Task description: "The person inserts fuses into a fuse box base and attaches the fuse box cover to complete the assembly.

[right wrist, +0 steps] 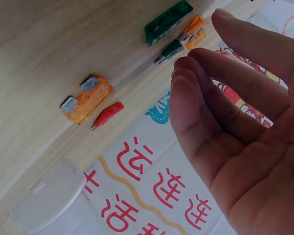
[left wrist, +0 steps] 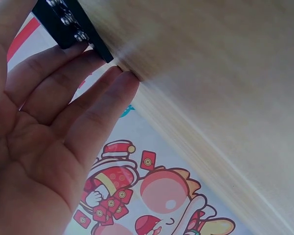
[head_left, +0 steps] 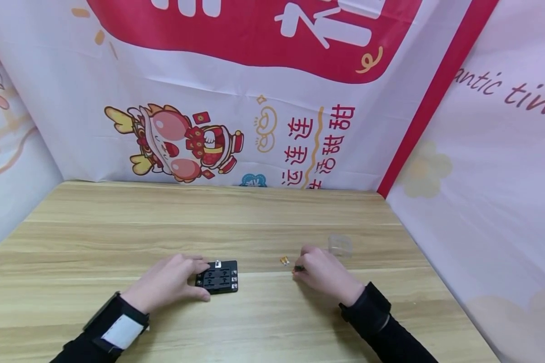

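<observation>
Left hand (head_left: pixel 170 281) gripping the black fuse block (head_left: pixel 217 278), screw row (head_left: pixel 234 279) facing right, long axis unclear! Right of the block, right hand (head_left: pixel 323 272) hovers, grip loose; only its wrist view clearly separates red fuse (right wrist: pixel 108 114) from orange fuse (right wrist: pixel 92 101).

- Block (head_left: pixel 220 280): black, rectangular, slotted, with metal screws; flat, lower middle of the head view.
- Left orange fuse (right wrist: pixel 91 102): left in the right wrist view, metal prongs facing upper left.
- Red fuse (right wrist: pixel 108 114): just beside it, slanted.
- Right orange fuse (right wrist: pixel 195 33), large green fuse (right wrist: pixel 167 22), small green fuse (right wrist: pixel 171 50): clustered upper right there.
</observation>
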`<action>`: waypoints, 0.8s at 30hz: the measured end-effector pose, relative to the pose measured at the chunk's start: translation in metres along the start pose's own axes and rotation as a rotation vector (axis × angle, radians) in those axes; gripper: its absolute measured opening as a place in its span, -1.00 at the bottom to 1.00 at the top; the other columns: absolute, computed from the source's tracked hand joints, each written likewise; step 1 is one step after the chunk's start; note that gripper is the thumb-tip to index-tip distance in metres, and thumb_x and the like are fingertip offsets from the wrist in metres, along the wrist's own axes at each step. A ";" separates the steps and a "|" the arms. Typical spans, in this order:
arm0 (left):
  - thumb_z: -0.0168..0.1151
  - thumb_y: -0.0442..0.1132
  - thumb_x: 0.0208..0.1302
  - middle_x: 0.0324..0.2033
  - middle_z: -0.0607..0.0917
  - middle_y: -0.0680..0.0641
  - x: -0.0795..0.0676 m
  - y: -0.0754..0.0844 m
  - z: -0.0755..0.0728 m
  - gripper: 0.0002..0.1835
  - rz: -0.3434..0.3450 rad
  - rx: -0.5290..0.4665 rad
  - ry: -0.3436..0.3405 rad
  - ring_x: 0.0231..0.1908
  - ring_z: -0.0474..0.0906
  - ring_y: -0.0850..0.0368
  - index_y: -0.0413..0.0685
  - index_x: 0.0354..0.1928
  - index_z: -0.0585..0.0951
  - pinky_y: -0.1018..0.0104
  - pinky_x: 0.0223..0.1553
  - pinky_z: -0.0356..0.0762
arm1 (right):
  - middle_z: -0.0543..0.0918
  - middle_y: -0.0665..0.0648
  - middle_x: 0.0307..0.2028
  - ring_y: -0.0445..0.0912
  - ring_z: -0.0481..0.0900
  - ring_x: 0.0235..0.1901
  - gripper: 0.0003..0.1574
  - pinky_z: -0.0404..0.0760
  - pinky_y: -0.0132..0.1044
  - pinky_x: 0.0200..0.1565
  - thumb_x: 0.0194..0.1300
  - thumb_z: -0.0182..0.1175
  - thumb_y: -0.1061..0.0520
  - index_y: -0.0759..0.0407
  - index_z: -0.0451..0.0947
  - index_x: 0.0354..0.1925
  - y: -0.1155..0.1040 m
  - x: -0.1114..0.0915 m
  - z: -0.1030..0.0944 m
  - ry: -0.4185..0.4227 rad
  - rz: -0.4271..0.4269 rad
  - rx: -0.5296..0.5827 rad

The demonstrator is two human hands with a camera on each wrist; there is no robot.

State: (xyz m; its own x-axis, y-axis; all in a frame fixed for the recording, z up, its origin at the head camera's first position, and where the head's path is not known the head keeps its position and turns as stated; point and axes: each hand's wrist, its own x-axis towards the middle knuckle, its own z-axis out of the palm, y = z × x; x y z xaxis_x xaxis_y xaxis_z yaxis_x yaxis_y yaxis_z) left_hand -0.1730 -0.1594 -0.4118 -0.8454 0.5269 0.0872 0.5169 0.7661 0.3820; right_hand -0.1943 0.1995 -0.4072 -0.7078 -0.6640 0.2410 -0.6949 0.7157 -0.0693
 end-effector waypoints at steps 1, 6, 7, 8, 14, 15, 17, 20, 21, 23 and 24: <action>0.50 0.20 -0.09 0.06 0.66 -0.16 0.000 0.000 0.000 -0.26 -0.003 -0.001 -0.001 0.07 0.56 -0.16 -0.17 0.06 0.68 -0.07 0.03 0.47 | 0.45 -0.07 -0.49 -0.25 0.41 -0.53 -0.84 0.43 -0.36 -0.50 0.10 0.49 0.14 0.01 0.68 -0.51 0.000 0.000 0.000 -0.003 0.000 0.008; 0.51 0.20 -0.11 0.06 0.66 -0.17 0.000 0.000 0.000 -0.25 -0.004 0.000 0.002 0.07 0.56 -0.18 -0.18 0.06 0.67 -0.08 0.03 0.47 | 0.46 -0.08 -0.50 -0.26 0.41 -0.52 -0.82 0.44 -0.35 -0.48 0.09 0.49 0.13 0.00 0.66 -0.53 0.001 0.000 0.001 -0.007 -0.003 0.008; 0.51 0.20 -0.11 0.06 0.66 -0.18 0.000 0.001 0.000 -0.25 -0.001 0.000 0.004 0.07 0.56 -0.19 -0.19 0.06 0.67 -0.08 0.03 0.47 | 0.45 -0.09 -0.50 -0.25 0.41 -0.52 -0.82 0.44 -0.35 -0.48 0.09 0.50 0.13 -0.01 0.66 -0.54 0.001 0.000 0.001 -0.007 -0.003 0.005; 0.51 0.19 -0.11 0.06 0.66 -0.19 0.000 0.001 0.000 -0.25 0.001 0.000 0.007 0.06 0.56 -0.19 -0.20 0.06 0.67 -0.08 0.03 0.47 | 0.45 -0.09 -0.51 -0.25 0.41 -0.52 -0.81 0.44 -0.34 -0.48 0.09 0.49 0.13 -0.01 0.66 -0.54 0.001 0.000 0.001 -0.007 -0.004 0.000; 0.54 0.15 -0.12 0.02 0.67 -0.22 -0.001 0.001 0.000 -0.26 0.007 -0.006 0.017 0.03 0.58 -0.18 -0.22 0.04 0.67 -0.06 0.02 0.48 | 0.43 -0.11 -0.51 -0.24 0.43 -0.51 -0.80 0.45 -0.32 -0.47 0.09 0.48 0.12 -0.01 0.64 -0.55 -0.001 0.001 0.002 -0.014 -0.013 -0.032; 0.54 0.15 -0.13 0.02 0.67 -0.22 -0.001 0.001 0.001 -0.26 0.006 -0.007 0.018 0.03 0.59 -0.18 -0.22 0.04 0.68 -0.05 0.01 0.48 | 0.44 -0.11 -0.51 -0.24 0.44 -0.51 -0.80 0.46 -0.32 -0.47 0.10 0.48 0.12 -0.01 0.64 -0.55 -0.001 0.001 0.002 -0.014 -0.014 -0.038; 0.54 0.15 -0.13 0.02 0.67 -0.22 -0.001 0.001 0.001 -0.26 0.004 -0.004 0.020 0.03 0.58 -0.19 -0.22 0.03 0.68 -0.06 0.02 0.48 | 0.44 -0.11 -0.51 -0.24 0.44 -0.51 -0.82 0.46 -0.32 -0.46 0.10 0.48 0.13 0.00 0.65 -0.54 -0.002 0.001 0.003 -0.012 -0.013 -0.045; 0.53 0.16 -0.14 0.01 0.67 -0.22 -0.001 0.000 0.001 -0.26 0.005 -0.002 0.022 0.03 0.58 -0.19 -0.22 0.03 0.67 -0.06 0.01 0.48 | 0.44 -0.09 -0.52 -0.23 0.44 -0.51 -0.83 0.46 -0.32 -0.47 0.09 0.48 0.16 0.03 0.67 -0.54 -0.004 0.001 0.003 -0.004 -0.021 -0.052; 0.53 0.16 -0.14 0.01 0.67 -0.21 -0.001 0.000 0.002 -0.26 0.007 -0.001 0.022 0.02 0.59 -0.18 -0.22 0.03 0.68 -0.05 0.01 0.49 | 0.44 -0.09 -0.52 -0.23 0.45 -0.52 -0.83 0.46 -0.32 -0.47 0.09 0.48 0.17 0.04 0.67 -0.54 -0.004 0.001 0.003 0.001 -0.026 -0.055; 0.53 0.16 -0.13 0.01 0.68 -0.21 -0.001 0.000 0.002 -0.26 0.012 -0.005 0.025 0.01 0.60 -0.16 -0.22 0.03 0.68 -0.04 -0.01 0.50 | 0.43 -0.08 -0.54 -0.22 0.44 -0.54 -0.82 0.46 -0.31 -0.49 0.08 0.47 0.19 0.05 0.66 -0.56 -0.005 0.001 0.004 0.009 -0.038 -0.063; 0.53 0.16 -0.12 0.01 0.68 -0.21 -0.001 0.000 0.002 -0.27 0.015 -0.008 0.025 0.00 0.61 -0.15 -0.22 0.04 0.68 -0.03 -0.01 0.51 | 0.41 -0.07 -0.55 -0.21 0.43 -0.55 -0.80 0.46 -0.30 -0.49 0.08 0.47 0.20 0.06 0.65 -0.58 -0.005 0.000 0.004 0.012 -0.043 -0.070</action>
State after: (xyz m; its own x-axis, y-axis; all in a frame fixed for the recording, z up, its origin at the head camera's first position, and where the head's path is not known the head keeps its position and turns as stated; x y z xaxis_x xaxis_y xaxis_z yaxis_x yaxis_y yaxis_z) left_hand -0.1720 -0.1592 -0.4137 -0.8408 0.5289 0.1153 0.5284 0.7555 0.3874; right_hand -0.1913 0.1947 -0.4105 -0.6756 -0.6923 0.2537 -0.7139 0.7002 0.0095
